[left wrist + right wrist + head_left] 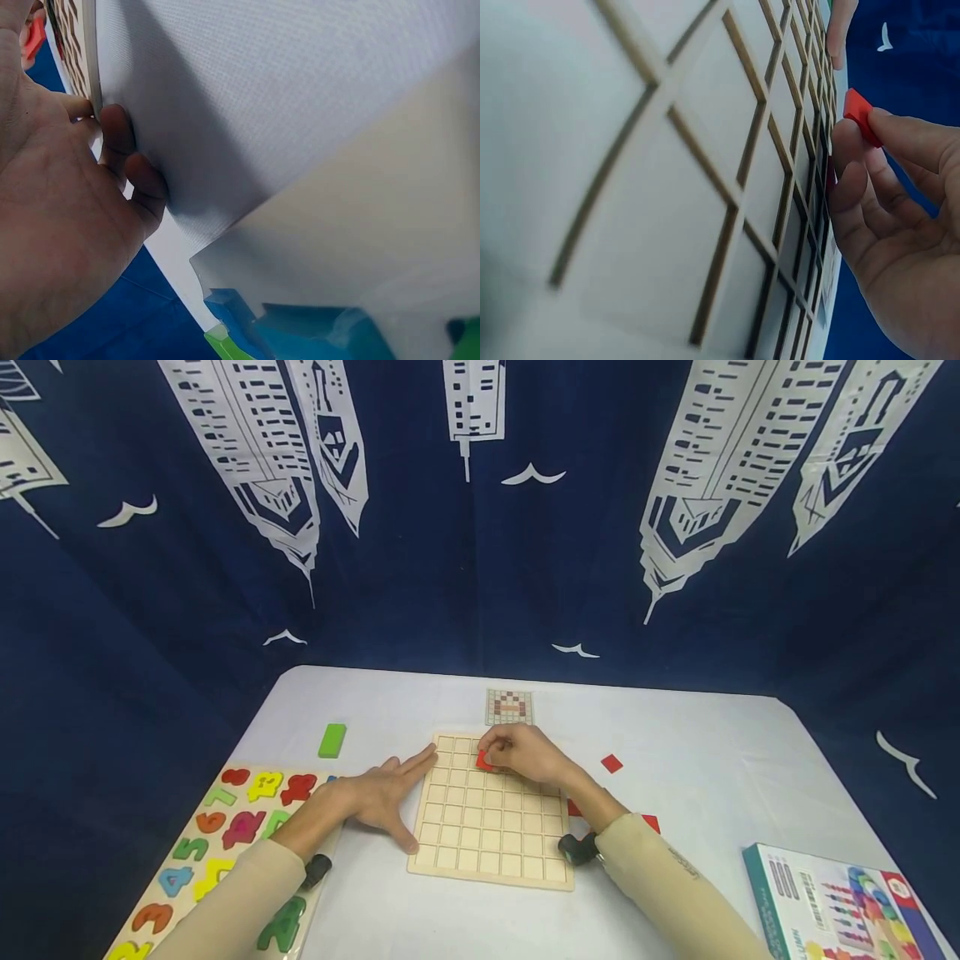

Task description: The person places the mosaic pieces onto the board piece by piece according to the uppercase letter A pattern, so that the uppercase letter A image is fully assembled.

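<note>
Pale wood: one gridded board (491, 839) lies flat on the table; clock read from its centre, 12 pointing away from the person. White cloth (420, 918) runs past the near edge at 6, narrows to a strip between the board and the number-and-letter tray (251, 803) at 8, and widens toward the printed box (840, 902) at 4. Navy curtain (420, 568) stands beyond the table's far edge. Counts: one board, one tray, one box, one small patterned card (509, 707) at 12, one green block (332, 741) at 10; three loose red tiles (612, 763), the first at 2, two about 3, both partly covered; one held red tile (859, 116). Left hand (386, 795): spread wide, gripping nothing, thumb by the board's edge at 8, a fingertip by that same edge nearer 10; its wrist view shows two fingers bent loosely. Right hand (525, 753): thumb and finger pinch the held red tile, other fingers loosely curled; tile tilted, over the board's far rows toward 12. Contact with the grid: cannot tell. Forearms, pale-sleeved, reach in from 7 and 5.
</note>
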A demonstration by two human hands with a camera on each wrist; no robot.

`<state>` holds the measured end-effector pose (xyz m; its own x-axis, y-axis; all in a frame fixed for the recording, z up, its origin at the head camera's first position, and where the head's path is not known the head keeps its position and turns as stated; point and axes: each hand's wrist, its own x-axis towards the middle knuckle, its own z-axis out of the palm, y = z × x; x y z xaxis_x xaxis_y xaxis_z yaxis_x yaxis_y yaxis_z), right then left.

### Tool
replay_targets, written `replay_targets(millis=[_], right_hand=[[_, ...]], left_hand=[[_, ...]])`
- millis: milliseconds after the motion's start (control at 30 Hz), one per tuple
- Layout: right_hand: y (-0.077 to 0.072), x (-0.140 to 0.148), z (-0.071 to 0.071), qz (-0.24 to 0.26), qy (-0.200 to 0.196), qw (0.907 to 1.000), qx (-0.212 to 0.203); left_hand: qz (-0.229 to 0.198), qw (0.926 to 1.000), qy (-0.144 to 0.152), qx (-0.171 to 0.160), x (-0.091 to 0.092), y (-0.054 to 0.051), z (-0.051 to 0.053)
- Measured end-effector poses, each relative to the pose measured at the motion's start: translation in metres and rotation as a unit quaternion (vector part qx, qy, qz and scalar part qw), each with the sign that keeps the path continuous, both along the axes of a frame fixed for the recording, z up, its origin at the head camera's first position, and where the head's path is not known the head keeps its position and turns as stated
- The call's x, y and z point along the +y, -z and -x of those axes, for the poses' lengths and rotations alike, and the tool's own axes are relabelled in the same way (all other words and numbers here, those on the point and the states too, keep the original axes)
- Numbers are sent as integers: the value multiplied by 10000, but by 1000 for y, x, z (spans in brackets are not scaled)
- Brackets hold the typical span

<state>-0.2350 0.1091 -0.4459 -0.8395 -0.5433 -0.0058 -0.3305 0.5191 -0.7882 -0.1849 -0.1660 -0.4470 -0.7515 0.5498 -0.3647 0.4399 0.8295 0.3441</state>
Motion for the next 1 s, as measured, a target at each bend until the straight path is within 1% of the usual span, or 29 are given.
replay_targets(millis=[167, 300, 400, 633, 1000], right_hand=[[1, -8, 3, 73, 7, 9999, 71], [4, -13, 4, -143, 55, 9991, 389], [5, -16, 4, -306, 117, 9981, 521], [4, -18, 4, -473, 90, 9972, 574], [4, -18, 4, -713, 134, 9947, 726]], left_hand=[[-9, 10000, -10, -4, 0, -2, 0], [27, 10000, -10, 4, 0, -2, -1], [45, 10000, -14, 22, 0, -2, -1], [88, 10000, 6, 40, 0, -3, -1], [95, 9999, -52, 24, 1, -3, -1]])
